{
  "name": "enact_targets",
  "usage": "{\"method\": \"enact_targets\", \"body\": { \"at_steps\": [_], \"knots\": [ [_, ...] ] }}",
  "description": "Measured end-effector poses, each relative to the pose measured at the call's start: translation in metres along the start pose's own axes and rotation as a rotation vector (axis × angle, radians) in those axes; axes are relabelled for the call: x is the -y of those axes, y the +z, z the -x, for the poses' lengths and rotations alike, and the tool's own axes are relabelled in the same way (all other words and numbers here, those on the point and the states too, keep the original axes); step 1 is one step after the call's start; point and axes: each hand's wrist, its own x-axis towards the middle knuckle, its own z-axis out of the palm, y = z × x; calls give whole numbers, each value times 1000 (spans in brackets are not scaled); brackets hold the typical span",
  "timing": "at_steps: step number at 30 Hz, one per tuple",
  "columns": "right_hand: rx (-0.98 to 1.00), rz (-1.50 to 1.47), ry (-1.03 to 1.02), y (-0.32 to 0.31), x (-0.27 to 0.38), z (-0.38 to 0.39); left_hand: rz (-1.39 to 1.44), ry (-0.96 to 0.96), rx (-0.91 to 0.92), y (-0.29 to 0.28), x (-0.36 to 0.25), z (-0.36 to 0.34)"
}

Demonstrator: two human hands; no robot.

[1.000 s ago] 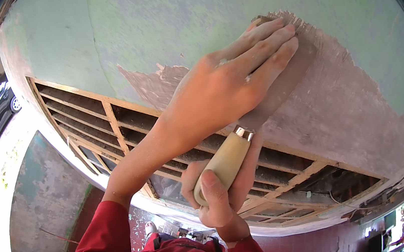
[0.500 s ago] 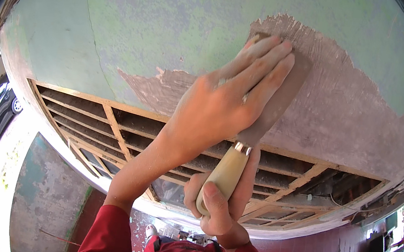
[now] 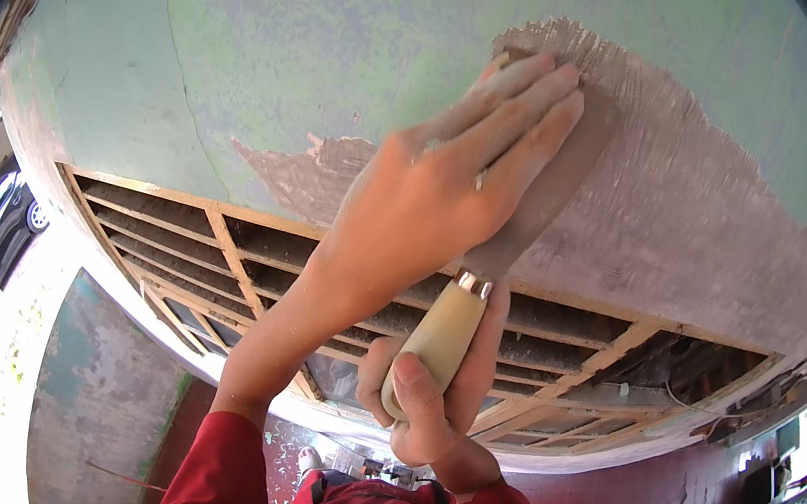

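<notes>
1. Left hand [image 3: 421,189]: grip unclosed, fingers stretched out, laid on the broad grey metal blade [image 3: 561,186] of the scraper; thumb hidden, can't tell its position.
2. Right hand [image 3: 426,434]: grip closed around the scraper's pale cream handle [image 3: 444,330], thumb lying along it, just below the shiny metal collar [image 3: 473,283].
3. Scraper: tilted, top leaning right; blade over the bare grey-brown patch [image 3: 695,212] on the green-painted wall [image 3: 348,44]. Blade's far end below the patch's ragged upper edge; handle in front of the wooden slatted frame [image 3: 233,259], crossing its top edge.
4. Vs one second ago: blade lower on wall, more bare strip showing above fingertips.
5. Vs half a second ago: nearly same spot, both holds unchanged.
</notes>
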Motion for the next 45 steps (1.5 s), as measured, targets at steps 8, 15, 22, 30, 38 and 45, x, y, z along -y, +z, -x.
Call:
{"method": "enact_targets", "body": {
  "at_steps": [8,15,22,30,38,45],
  "knots": [
    [145,-65,-31,-11,-11,-3,52,0,58,-12,7,0],
    [465,-147,608,-107,-46,95,-104,-44,268,-60,-5,154],
    [335,-272,806,-175,-37,155,-163,-1436,1043,-189,-43,363],
    [223,-288,663,-138,-64,149,48,-1358,1017,-169,-61,325],
    [161,-336,324,-95,-76,119,175,-181,-132,-64,-32,187],
    [236,-462,177,-84,-86,77,468,209,133,-1,-21,60]
  ]
}}
